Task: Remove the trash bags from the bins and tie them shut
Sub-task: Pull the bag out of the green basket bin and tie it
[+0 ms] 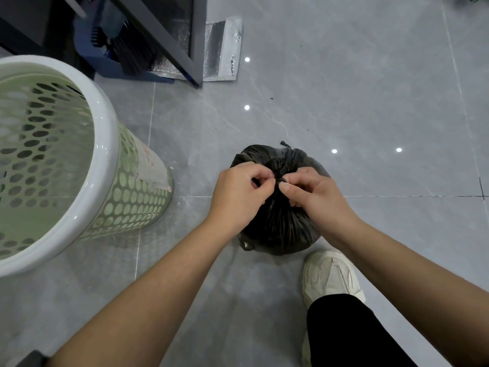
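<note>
Bin (105,128), far left of the left hand: round, pale green plastic, wall pierced with oval holes, smooth white rim. A paper label (152,165) is stapled to its outer side. Only its own perforated wall shows inside.

Dustpan (87,49), beyond the bin: blue plastic, with a black-bristled brush (132,51) standing in it.

Pouch (222,49), beyond the left hand: silver foil, quilted, flat on the floor (357,88) of glossy grey marbled tile.

Left hand (238,192): fingers curled, pinching the bag's gathered neck.

Trash bag (277,223): black, thin, pleated film, rounded and full, on the floor between and under both hands. Its neck is twisted to a knot (281,179) where the fingertips meet.

Right hand (315,194): fingers curled, pinching the same neck from the other side.

Sneaker (330,276), below the right hand: off-white mesh, just beside the bag.
</note>
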A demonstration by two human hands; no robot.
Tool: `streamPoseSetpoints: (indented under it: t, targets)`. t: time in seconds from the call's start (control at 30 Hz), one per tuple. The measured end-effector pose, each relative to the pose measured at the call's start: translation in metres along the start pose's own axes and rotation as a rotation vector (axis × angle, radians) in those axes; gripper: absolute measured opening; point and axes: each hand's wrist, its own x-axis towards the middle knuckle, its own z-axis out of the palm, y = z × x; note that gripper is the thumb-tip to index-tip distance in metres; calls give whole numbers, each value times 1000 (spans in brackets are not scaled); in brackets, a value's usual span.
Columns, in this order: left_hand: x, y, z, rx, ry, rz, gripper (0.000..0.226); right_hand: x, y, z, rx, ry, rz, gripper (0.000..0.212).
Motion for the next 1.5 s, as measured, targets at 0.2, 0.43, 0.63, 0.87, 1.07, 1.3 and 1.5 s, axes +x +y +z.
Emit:
streamPoseSetpoints:
  t: [0.2, 0.43, 0.63, 0.87, 1.07, 1.3, 1.5]
  targets:
    - [8, 3, -4, 73, -36, 49, 10, 4, -3, -6, 190, -154, 206, 16]
    - [0, 7, 2, 64, -13, 8, 7, 4, 1, 2, 146, 67, 119, 12]
    - [4, 12, 6, -41, 23, -153, 7, 6, 5, 4, 28, 115, -31, 8]
    - [8, 7, 1, 19, -28, -136, 14, 9, 18, 2, -213, 61, -144, 35]
    - [11, 2, -23, 173, 34, 35, 11, 13, 17, 2, -340, 85, -215, 25]
    - [9, -8, -24, 280, -73, 184, 5, 7, 21, -2, -517, 8, -244, 22]
    - [2, -29, -9, 663, -167, 340, 41, 14, 31, -14, -968, 64, -405, 25]
